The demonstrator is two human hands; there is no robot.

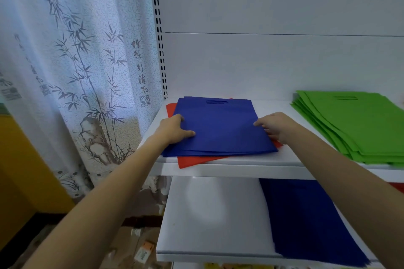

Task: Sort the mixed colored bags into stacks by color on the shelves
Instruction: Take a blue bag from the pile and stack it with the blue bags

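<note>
Left grip (pixel 175 126): I record it grasping the left edge of the blue bags (pixel 218 126), thumb laid flat on top, fingers curled at the edge. Right grip (pixel 275 126): grasping the right edge of the same bags, thumb on top, the other fingers tucked in at the side. From this angle I cannot tell whether they reach under every layer or only some.

Location of the blue bags: left part of the upper shelf (pixel 273 107), lying flat, handle cut-outs toward the back panel. The layers are fanned slightly at the near edge.

Beneath them lies a red bag (pixel 192 160), skewed. Its corners show at the back left, the front, and beside the right grip, and its front corner hangs just past the shelf lip.

On the same shelf, to the right and apart from the blue bags, sits a green stack (pixel 360 124), its layers stepped along the left side.

The lower shelf (pixel 214 214) carries a lower blue pile (pixel 310 220) on its right half, overhanging the front edge.

To the left of the shelving hangs a white curtain (pixel 76 72) printed with bamboo.
</note>
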